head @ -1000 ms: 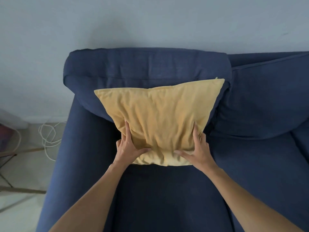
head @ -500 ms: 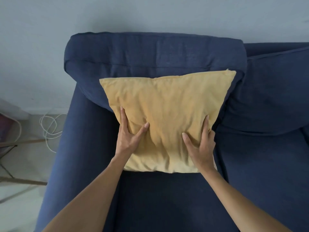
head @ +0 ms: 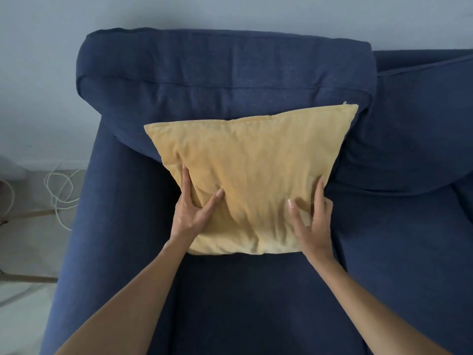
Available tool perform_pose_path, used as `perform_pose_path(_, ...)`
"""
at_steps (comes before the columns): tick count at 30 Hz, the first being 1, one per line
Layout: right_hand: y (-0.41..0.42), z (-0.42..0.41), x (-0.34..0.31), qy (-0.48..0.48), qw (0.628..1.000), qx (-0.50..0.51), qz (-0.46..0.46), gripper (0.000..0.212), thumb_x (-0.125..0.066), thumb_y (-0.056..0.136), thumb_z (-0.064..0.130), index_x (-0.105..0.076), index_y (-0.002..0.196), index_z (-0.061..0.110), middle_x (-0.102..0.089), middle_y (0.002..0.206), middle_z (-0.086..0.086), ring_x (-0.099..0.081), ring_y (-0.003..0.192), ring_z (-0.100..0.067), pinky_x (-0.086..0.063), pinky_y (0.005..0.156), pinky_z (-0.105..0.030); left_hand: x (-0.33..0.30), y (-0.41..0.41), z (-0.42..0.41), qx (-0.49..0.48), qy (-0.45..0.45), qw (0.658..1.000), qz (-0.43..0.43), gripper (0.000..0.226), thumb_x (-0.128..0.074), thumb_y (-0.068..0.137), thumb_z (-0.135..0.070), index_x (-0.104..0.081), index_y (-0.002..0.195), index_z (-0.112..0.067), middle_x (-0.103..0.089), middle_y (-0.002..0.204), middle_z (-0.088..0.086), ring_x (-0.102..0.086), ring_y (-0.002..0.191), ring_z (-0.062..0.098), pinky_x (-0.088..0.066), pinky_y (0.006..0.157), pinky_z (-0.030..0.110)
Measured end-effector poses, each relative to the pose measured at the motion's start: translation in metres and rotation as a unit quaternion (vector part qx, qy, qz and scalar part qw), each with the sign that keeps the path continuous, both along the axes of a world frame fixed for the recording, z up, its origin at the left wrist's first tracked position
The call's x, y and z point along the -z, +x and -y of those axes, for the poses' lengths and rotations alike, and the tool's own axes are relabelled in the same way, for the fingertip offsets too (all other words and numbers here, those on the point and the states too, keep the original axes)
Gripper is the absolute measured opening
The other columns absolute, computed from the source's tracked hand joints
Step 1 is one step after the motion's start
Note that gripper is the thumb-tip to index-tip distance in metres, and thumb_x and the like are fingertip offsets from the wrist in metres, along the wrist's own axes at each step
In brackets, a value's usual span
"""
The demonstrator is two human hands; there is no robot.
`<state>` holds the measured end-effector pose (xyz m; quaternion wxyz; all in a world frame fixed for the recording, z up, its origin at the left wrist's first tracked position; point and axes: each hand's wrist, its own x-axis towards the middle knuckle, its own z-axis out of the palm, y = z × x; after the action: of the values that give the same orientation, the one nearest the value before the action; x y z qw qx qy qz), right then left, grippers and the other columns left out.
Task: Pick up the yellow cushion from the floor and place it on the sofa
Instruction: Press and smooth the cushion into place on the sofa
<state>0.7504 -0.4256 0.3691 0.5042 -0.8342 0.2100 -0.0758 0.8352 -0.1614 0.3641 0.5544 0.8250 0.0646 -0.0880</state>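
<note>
The left hand [head: 192, 212] and the right hand [head: 313, 221] grip the lower corners of the cushion [head: 252, 175], which leans upright on the sofa [head: 230, 78] backrest, its zipper edge on top.

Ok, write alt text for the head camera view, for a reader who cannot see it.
Two bare hands press a yellow cushion against the back cushion of a dark blue sofa, the left hand and right hand gripping its lower corners. The cushion stands on the seat, leaning back. A white cable lies coiled on the floor to the left.
</note>
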Motion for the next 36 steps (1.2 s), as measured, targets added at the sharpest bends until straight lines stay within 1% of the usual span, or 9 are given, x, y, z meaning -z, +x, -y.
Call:
perform_pose_path(3, -0.003, -0.007, 0.004, -0.011, 1.0, 0.012, 0.007, 0.091, -0.056, 0.09, 0.073, -0.005, 0.164, 0.057, -0.033, 0.136, 0.017, -0.04, 0.125, 0.013, -0.036, 0.104, -0.023, 0.0, 0.0, 0.004, -0.029, -0.021, 0.999, 0.004, 0.109, -0.075, 0.084, -0.062, -0.002, 0.164, -0.05, -0.029, 0.164, -0.023, -0.043, 0.14, 0.003, -0.034, 0.105, 0.014)
perform_pose_path(7, -0.006, -0.01, 0.02, -0.032, 0.999, 0.016, -0.025, 0.092, -0.056, 0.089, 0.075, -0.008, 0.164, 0.055, -0.03, 0.134, 0.017, -0.043, 0.12, -0.004, -0.039, 0.109, -0.031, 0.011, 0.002, 0.0, -0.005, -0.022, 1.0, -0.007, 0.112, -0.074, 0.083, -0.069, 0.003, 0.163, -0.053, -0.023, 0.17, -0.017, -0.037, 0.15, 0.009, -0.035, 0.12, 0.032)
perform_pose_path(10, -0.008, -0.003, 0.026, -0.051, 0.998, -0.004, -0.043, 0.089, -0.055, 0.089, 0.076, -0.009, 0.163, 0.057, -0.029, 0.132, 0.017, -0.043, 0.115, 0.003, -0.038, 0.108, -0.031, 0.023, 0.001, -0.01, 0.018, 0.011, 0.999, -0.034, 0.115, -0.07, 0.078, -0.079, 0.007, 0.161, -0.057, -0.022, 0.168, -0.017, -0.033, 0.149, 0.009, -0.03, 0.123, 0.039)
perform_pose_path(13, -0.001, 0.0, 0.025, -0.144, 0.987, 0.045, -0.049, 0.081, -0.047, 0.096, 0.072, -0.013, 0.166, 0.049, -0.029, 0.154, 0.002, -0.04, 0.135, -0.016, -0.027, 0.118, -0.047, 0.026, 0.003, -0.008, -0.06, 0.126, 0.99, -0.032, 0.101, -0.048, 0.079, -0.09, -0.003, 0.162, -0.056, -0.029, 0.144, -0.002, -0.031, 0.134, 0.018, -0.018, 0.12, 0.037)
perform_pose_path(16, 0.026, -0.007, 0.012, -0.2, 0.973, 0.109, -0.025, 0.074, -0.039, 0.105, 0.065, -0.013, 0.169, 0.04, -0.013, 0.173, -0.006, -0.024, 0.154, -0.024, -0.015, 0.124, -0.054, 0.011, 0.016, 0.007, -0.147, 0.174, 0.973, 0.035, 0.083, -0.036, 0.093, -0.079, -0.013, 0.165, -0.046, -0.019, 0.16, 0.002, -0.021, 0.148, 0.024, -0.008, 0.123, 0.043)
perform_pose_path(20, 0.072, 0.001, -0.002, -0.334, 0.942, 0.002, 0.035, 0.071, -0.04, 0.109, 0.055, -0.018, 0.17, 0.027, -0.011, 0.175, -0.014, -0.019, 0.159, -0.03, -0.016, 0.123, -0.051, -0.004, 0.05, 0.012, -0.053, 0.198, 0.973, 0.11, 0.074, -0.036, 0.101, -0.071, -0.012, 0.166, -0.045, 0.0, 0.174, 0.003, -0.003, 0.16, 0.022, -0.001, 0.122, 0.04)
perform_pose_path(26, 0.098, 0.041, 0.013, -0.448, 0.888, -0.099, -0.007, 0.072, -0.021, 0.109, 0.061, -0.011, 0.171, 0.026, 0.002, 0.177, -0.014, -0.002, 0.163, -0.036, -0.01, 0.128, -0.058, 0.002, 0.082, -0.009, 0.027, 0.316, 0.942, 0.106, 0.076, -0.025, 0.1, -0.076, -0.005, 0.166, -0.046, 0.013, 0.175, 0.003, 0.013, 0.161, 0.022, -0.003, 0.127, 0.049)
perform_pose_path(32, 0.101, 0.046, 0.002, -0.443, 0.892, -0.087, -0.019, 0.069, -0.016, 0.111, 0.057, -0.003, 0.171, 0.026, 0.01, 0.176, -0.015, 0.005, 0.163, -0.034, -0.002, 0.129, -0.057, -0.005, 0.093, -0.015, 0.046, 0.354, 0.93, 0.086, 0.077, -0.02, 0.102, -0.073, 0.002, 0.167, -0.039, 0.014, 0.175, 0.006, 0.014, 0.16, 0.024, -0.001, 0.128, 0.052)
perform_pose_path(36, 0.106, 0.042, -0.019, -0.45, 0.889, -0.059, 0.056, 0.062, -0.025, 0.115, 0.046, -0.017, 0.17, 0.019, -0.005, 0.175, -0.022, -0.007, 0.162, -0.037, -0.004, 0.128, -0.057, -0.015, 0.071, -0.009, -0.015, 0.315, 0.934, 0.169, 0.064, -0.02, 0.111, -0.055, -0.012, 0.169, -0.029, 0.002, 0.176, 0.007, 0.007, 0.161, 0.02, -0.006, 0.126, 0.05)
